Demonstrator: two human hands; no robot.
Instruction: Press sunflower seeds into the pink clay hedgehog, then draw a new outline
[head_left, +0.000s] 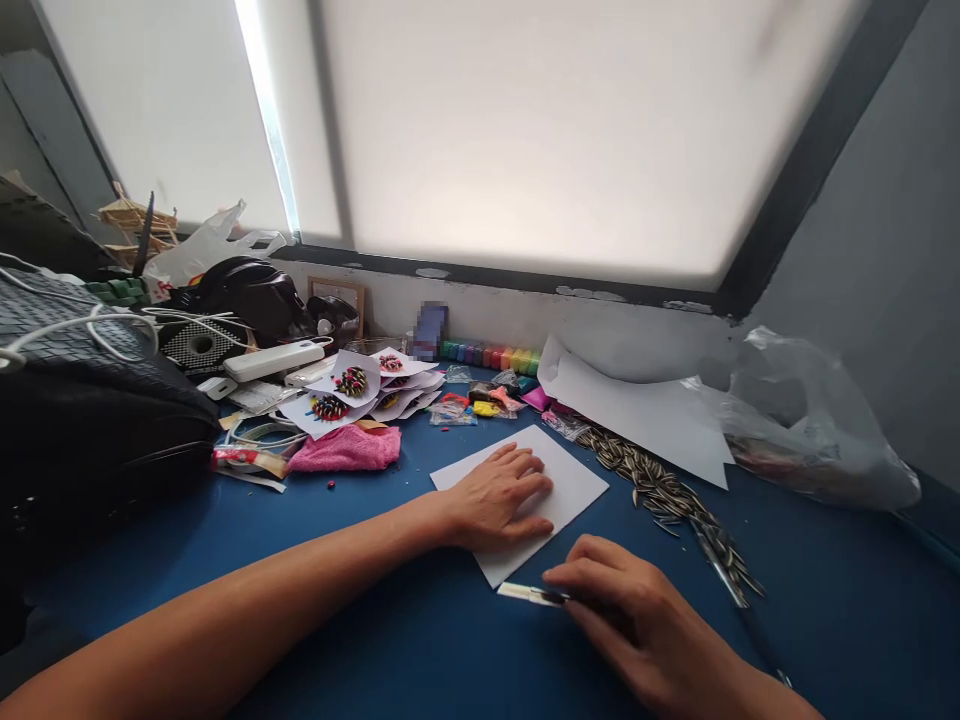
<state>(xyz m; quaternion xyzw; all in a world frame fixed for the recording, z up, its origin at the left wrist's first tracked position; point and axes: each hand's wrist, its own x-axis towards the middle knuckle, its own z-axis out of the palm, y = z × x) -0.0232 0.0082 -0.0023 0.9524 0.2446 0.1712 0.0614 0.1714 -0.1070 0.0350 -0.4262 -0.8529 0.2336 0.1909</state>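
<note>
A white sheet of paper (571, 480) lies at an angle on the blue tabletop (360, 620). Fingers spread, my left hand (499, 500) rests flat on its left part. To the right of the sheet's near corner, my right hand (626, 605) pinches a slim, pale tool with a dark end (531, 594) between thumb and fingers. The tool's pale tip points left, close to the sheet's near corner. Its exact kind is hard to make out. Striped sunflower seeds (660, 485) lie in a long heap to the right of the sheet.
Cards with seed decorations (350, 382) overlap behind a pink cloth (345, 448). Small bags of coloured clay (484, 402) lie beyond the sheet. More white paper (637, 410) and a clear plastic bag (825, 440) are at right. A black bag (97, 430) fills the left side.
</note>
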